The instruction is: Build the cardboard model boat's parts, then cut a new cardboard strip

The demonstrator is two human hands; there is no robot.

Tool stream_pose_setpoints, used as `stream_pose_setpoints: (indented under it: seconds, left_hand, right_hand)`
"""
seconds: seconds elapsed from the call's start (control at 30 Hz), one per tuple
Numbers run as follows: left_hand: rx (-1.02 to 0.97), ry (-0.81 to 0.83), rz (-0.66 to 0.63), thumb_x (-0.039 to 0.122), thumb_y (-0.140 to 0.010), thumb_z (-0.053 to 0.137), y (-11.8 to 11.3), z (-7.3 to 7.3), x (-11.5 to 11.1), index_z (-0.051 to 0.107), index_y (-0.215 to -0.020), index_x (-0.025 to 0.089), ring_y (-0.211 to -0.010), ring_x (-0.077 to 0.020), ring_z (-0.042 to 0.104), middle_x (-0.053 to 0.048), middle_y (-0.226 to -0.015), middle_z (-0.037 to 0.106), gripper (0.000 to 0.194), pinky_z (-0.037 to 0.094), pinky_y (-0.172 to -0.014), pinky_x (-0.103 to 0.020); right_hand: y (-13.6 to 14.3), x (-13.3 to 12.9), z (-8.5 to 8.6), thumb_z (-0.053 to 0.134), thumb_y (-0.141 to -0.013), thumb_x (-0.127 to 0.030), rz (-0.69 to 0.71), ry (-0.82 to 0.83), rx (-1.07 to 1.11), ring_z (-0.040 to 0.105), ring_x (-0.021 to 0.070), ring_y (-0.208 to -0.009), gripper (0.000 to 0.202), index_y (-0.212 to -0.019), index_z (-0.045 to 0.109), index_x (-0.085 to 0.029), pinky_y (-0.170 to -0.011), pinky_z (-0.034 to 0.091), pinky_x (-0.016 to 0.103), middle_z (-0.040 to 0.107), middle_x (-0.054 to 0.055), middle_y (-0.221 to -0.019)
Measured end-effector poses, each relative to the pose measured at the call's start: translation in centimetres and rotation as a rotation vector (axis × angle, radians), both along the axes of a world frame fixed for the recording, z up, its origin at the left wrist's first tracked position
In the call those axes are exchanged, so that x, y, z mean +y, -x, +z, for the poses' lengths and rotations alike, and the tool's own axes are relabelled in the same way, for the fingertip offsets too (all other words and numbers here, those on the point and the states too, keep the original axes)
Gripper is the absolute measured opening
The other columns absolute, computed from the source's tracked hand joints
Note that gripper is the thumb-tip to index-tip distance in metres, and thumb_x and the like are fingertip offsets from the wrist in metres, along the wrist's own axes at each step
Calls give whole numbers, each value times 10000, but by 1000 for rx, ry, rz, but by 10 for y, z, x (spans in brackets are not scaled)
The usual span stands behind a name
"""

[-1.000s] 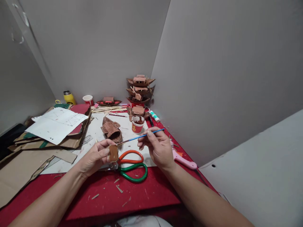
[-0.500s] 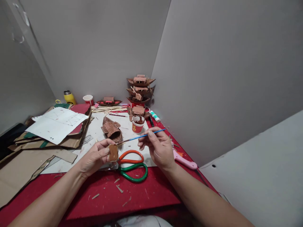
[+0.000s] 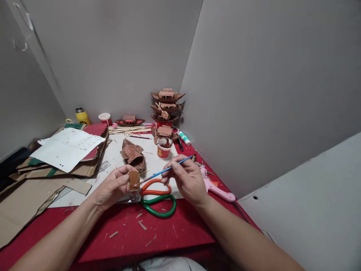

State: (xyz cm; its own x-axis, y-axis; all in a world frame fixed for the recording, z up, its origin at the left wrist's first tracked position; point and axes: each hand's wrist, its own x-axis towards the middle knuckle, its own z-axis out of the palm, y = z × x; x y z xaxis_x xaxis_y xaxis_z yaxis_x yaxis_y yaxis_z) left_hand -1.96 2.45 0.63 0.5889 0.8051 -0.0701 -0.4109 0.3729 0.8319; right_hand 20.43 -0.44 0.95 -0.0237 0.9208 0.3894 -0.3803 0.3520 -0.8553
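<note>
Where the red worktop [image 3: 113, 248] comes nearest, offcuts [image 3: 142, 225] lie scattered; just beyond are the scissors [image 3: 159, 216], their blades mostly hidden beneath the left hand [image 3: 115, 184]; above them that hand's fingers pinch a small brown piece [image 3: 133, 178] by its left side, its face exposed and its long axis standing roughly upright in view; the piece's back, and whatever fingers support it there, cannot be seen. The right hand [image 3: 187, 184] holds a slim blue brush [image 3: 158, 174] in a closed pinch; the piece lies to the left of these fingers, and the brush slants down and left across the gap, its tip over the lower part of the face; whether the bristles touch or stop just short is too small to tell. A pink handle [image 3: 220, 193] emerges from behind the right hand, its other end hard to make out; farther off, between the hands, sit a brown model boat [image 3: 132, 153], its inside dark, and a brown-smeared cup [image 3: 163, 152]; farthest are stacked boats [image 3: 166, 95], the lower ones partly covered.
</note>
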Motion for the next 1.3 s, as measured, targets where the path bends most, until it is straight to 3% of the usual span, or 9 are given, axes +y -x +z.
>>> stream_pose_setpoints:
  seconds: [0.27,0.47,0.7,0.9,1.1,1.3]
  left_hand:
    - [10,24,18,341,-602,862,0,2,-2,654,-888,154,-614,-106,612,-6,-766,657,400,532,-585,-220]
    - [7,26,27,340,-602,862,0,3,-2,657,-898,151,-625,-114,619,-13,-758,665,407,535,-571,-213]
    - [2,20,32,328,-601,865,0,0,-1,666,-891,143,-620,-101,612,-9,-763,659,397,553,-583,-224]
    - [1,26,22,334,-604,865,0,0,0,668,-898,146,-637,-106,625,-17,-761,669,400,545,-588,-208]
    - [6,30,28,333,-604,865,1,-2,-1,663,-897,149,-631,-99,609,-16,-805,671,400,546,-586,-225]
    - [-8,25,4,333,-627,854,-1,-1,-1,660,-883,148,-616,-89,605,-3,-748,653,371,523,-579,-202]
  right_hand:
    - [-2,5,-1,635,-878,-366,-65,-24,13,664,152,-530,165,-858,595,-206,-496,575,290,701,-8,-670]
    - [-3,5,-1,638,-879,-360,-12,-19,2,664,146,-525,163,-841,598,-206,-510,575,290,705,-12,-682]
    - [-3,8,-1,650,-870,-357,-82,-37,44,668,149,-526,159,-870,595,-207,-469,562,265,707,-15,-667]
    - [-2,4,0,651,-862,-393,1,-11,-2,670,155,-528,199,-841,583,-208,-495,572,284,705,-9,-665]
    - [-3,5,-2,644,-868,-390,-69,-27,15,670,158,-526,185,-863,587,-213,-472,566,280,711,-8,-670]
    - [0,1,-1,630,-886,-361,12,-54,23,679,150,-542,154,-863,609,-210,-477,559,258,714,-4,-690]
